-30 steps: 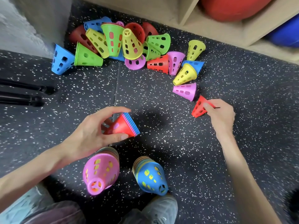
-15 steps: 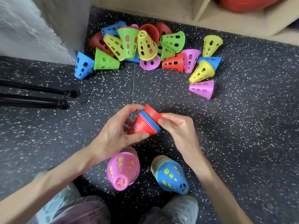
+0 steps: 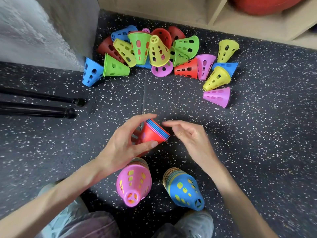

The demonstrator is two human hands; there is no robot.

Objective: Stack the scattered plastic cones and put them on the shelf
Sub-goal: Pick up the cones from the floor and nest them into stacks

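Note:
My left hand grips a small stack of nested cones, red outermost, tilted with its wide rims toward the right. My right hand hovers just right of those rims, fingers relaxed, holding nothing. Two taller stacks stand on the floor near my feet: one topped by a pink cone, one topped by a blue cone. Several loose cones in many colours lie in a heap by the shelf. A pink cone and a yellow cone lie nearest on the right.
The wooden shelf runs along the top, with a red ball in one compartment. Two black tripod legs lie on the speckled floor at left. A grey wall corner stands at upper left. My shoes are at the bottom.
My right hand picked up the red cone from the floor, brought it to the stack and slid it on. It has now let go and drawn slightly away.

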